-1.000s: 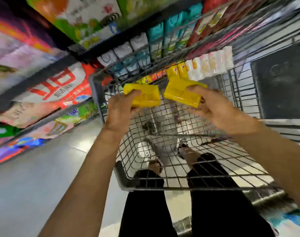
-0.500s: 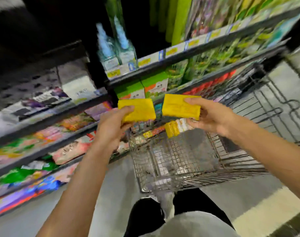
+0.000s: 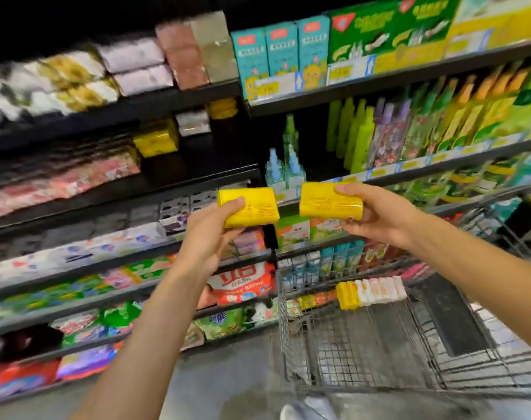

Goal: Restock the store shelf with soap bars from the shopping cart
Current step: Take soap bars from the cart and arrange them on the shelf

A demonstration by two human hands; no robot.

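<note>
**Hidden, cropped, blurred**

Left shelving smeared by motion blur; package labels there unreadable. Print on both yellow soap bars too small to read. Left hand covers near lower corner of its bar; right hand hides right end of other bar. Both forearms cut by bottom and right edges. Shopping cart cropped at right and bottom. Soap row in cart partly behind wire, count unclear. Price tags illegible.
</note>
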